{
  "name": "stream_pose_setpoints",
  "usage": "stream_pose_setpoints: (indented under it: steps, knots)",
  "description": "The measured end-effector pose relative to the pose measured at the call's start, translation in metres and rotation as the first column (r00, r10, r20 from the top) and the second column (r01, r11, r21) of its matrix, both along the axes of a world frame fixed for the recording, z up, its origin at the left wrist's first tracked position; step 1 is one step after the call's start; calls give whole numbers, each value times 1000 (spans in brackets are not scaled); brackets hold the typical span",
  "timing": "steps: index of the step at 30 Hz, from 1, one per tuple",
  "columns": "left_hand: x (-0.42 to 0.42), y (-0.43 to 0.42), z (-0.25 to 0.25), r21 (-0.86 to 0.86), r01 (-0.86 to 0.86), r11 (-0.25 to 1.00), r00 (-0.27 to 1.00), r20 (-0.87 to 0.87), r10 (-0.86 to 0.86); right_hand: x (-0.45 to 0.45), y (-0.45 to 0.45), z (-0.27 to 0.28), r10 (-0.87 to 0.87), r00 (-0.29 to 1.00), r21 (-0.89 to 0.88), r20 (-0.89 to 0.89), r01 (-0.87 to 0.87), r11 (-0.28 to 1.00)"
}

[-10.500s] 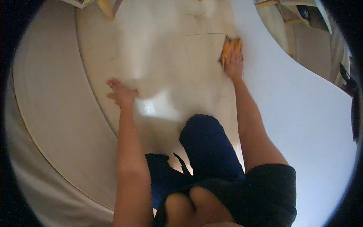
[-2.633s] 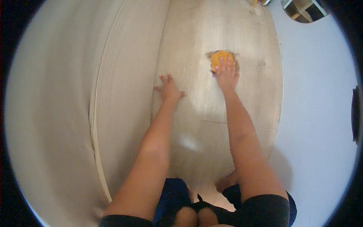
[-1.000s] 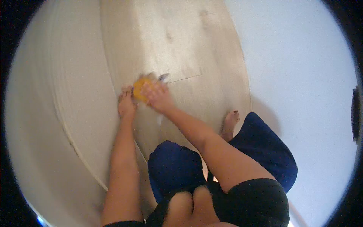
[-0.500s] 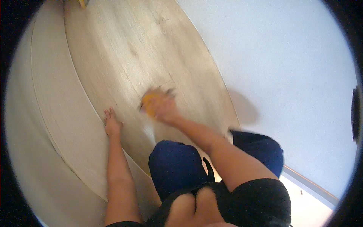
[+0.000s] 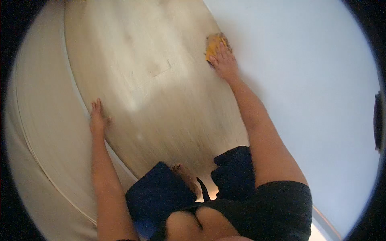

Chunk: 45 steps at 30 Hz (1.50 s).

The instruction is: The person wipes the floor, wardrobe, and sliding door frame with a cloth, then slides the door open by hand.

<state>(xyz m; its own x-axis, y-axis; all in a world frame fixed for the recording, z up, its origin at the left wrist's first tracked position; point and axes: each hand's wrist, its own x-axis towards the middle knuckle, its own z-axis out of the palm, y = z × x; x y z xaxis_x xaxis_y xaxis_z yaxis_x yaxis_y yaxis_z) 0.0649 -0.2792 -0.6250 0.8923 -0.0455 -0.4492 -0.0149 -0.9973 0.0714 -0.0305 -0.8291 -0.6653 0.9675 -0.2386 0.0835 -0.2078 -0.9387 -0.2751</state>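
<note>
An orange and brown cloth (image 5: 215, 45) lies under my right hand (image 5: 226, 63) at the edge of the wooden floor, right beside the white wall. The fingers of that hand are spread flat over the cloth and press it down. My left hand (image 5: 98, 116) rests with fingers apart at the floor's left edge, next to the beige upholstered side, and holds nothing. Between the two hands lies the pale wood floor (image 5: 152, 52).
The white wall (image 5: 305, 88) fills the right side. Along the left runs the beige upholstered piece (image 5: 44, 112) with a seam. My knees in dark blue trousers (image 5: 161, 197) and a bare foot (image 5: 185, 176) are at the bottom. A dark object (image 5: 378, 122) stands at the far right.
My right hand has moved with the cloth from the middle of the floor, near my left hand, rightward to the wall's edge. The left hand stays by the upholstered side. The view has turned.
</note>
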Motion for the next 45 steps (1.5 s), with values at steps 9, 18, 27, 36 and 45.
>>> stream_pose_setpoints:
  steps: [9,18,27,36,45]
  knots:
    - [-47,-60,9,-166,-69,984,977,187,100,-64,193,0,372,916,-289,150,-319,903]
    - [-104,-47,92,-332,-198,922,924,252,289,2,244,96,698,666,-49,-263,-732,680]
    - [-106,-59,176,-419,-357,834,921,-9,390,19,127,238,272,764,811,-585,559,172]
    - [-149,-212,189,-20,1,1000,992,-123,-4,6,14,175,-67,976,572,-208,177,801]
    - [-197,-183,135,36,-252,967,942,-221,254,3,107,111,174,977,-135,-124,-191,972]
